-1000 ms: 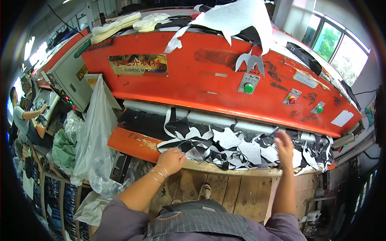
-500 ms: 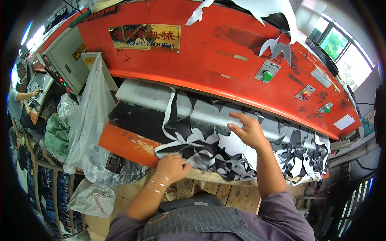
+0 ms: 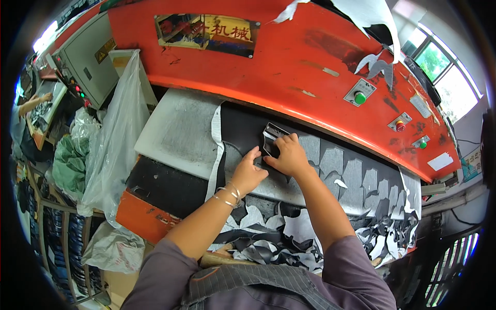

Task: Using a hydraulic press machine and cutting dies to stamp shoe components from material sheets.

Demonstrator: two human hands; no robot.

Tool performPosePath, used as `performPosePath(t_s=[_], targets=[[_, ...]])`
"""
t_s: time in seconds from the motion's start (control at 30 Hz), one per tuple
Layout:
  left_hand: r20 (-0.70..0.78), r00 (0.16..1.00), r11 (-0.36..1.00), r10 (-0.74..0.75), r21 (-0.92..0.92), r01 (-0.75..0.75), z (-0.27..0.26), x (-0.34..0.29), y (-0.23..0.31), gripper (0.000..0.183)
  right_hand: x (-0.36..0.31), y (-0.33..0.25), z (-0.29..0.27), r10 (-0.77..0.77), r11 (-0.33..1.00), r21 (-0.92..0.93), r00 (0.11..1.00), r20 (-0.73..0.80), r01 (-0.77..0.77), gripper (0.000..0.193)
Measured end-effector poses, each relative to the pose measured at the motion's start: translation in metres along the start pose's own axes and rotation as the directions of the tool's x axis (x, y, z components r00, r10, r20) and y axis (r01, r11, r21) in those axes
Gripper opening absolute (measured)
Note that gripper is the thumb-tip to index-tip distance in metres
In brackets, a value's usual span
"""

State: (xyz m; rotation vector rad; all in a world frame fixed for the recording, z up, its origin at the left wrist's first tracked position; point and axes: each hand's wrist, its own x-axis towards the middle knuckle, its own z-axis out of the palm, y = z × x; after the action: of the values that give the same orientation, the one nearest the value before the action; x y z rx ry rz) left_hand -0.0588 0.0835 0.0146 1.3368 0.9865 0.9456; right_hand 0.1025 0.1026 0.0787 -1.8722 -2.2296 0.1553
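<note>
On the white cutting board (image 3: 178,124) lies a black sheet (image 3: 240,124) with a pale, ragged edge strip. Near the sheet's far edge stands a metal-edged cutting die (image 3: 274,135). My right hand (image 3: 289,155) has its fingers and thumb on the die, gripping its near right side. Just left of it, my left hand (image 3: 249,174) hovers low over the sheet, index finger and thumb apart with nothing between them. Several grey cut shapes (image 3: 354,173) run along the board to the right of my right hand.
An orange press beam (image 3: 289,72) with green and red buttons (image 3: 360,97) spans the far side. Black and white scraps (image 3: 263,248) pile along the near edge. Clear plastic sheeting (image 3: 121,134) hangs at left, beside a grey cabinet (image 3: 88,59). Another person's hand (image 3: 45,97) shows far left.
Both hands have moved from the near side up over the board. My right hand now grips the cutting die. More of the white board and black sheet shows, and the view has shifted.
</note>
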Motion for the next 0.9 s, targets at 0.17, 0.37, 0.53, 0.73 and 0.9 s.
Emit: performPosePath(t_s=[0.17, 0.37, 0.53, 0.73, 0.9], targets=[[0.1, 0.995, 0.998, -0.023, 0.057, 0.017, 0.008, 0.036, -0.017, 0.099, -0.009, 0.008, -0.005, 0.003, 0.952, 0.306, 0.997, -0.073, 0.019, 0.037], [0.391, 0.92, 0.986, 0.017, 0.145, -0.08, 0.011, 0.025, 0.011, 0.076, -0.054, 0.004, -0.026, 0.151, 0.727, 0.646, 0.972, 0.177, -0.231, 0.035], [0.343, 0.923, 0.952, 0.176, -0.297, -0.071, 0.017, -0.001, -0.007, 0.047, -0.06, 0.005, -0.033, 0.095, 0.468, 0.851, 0.971, 0.221, -0.24, 0.026], [0.656, 0.73, 0.783, 0.189, 0.348, -0.516, 0.026, -0.07, -0.008, 0.008, -0.009, -0.021, -0.048, 0.115, 0.858, 0.481, 0.98, 0.16, -0.179, 0.04], [0.634, 0.644, 0.724, 0.429, 0.185, -0.664, -0.01, -0.073, 0.008, 0.024, 0.062, -0.071, -0.005, 0.101, 0.966, 0.206, 0.96, 0.262, -0.158, 0.049]])
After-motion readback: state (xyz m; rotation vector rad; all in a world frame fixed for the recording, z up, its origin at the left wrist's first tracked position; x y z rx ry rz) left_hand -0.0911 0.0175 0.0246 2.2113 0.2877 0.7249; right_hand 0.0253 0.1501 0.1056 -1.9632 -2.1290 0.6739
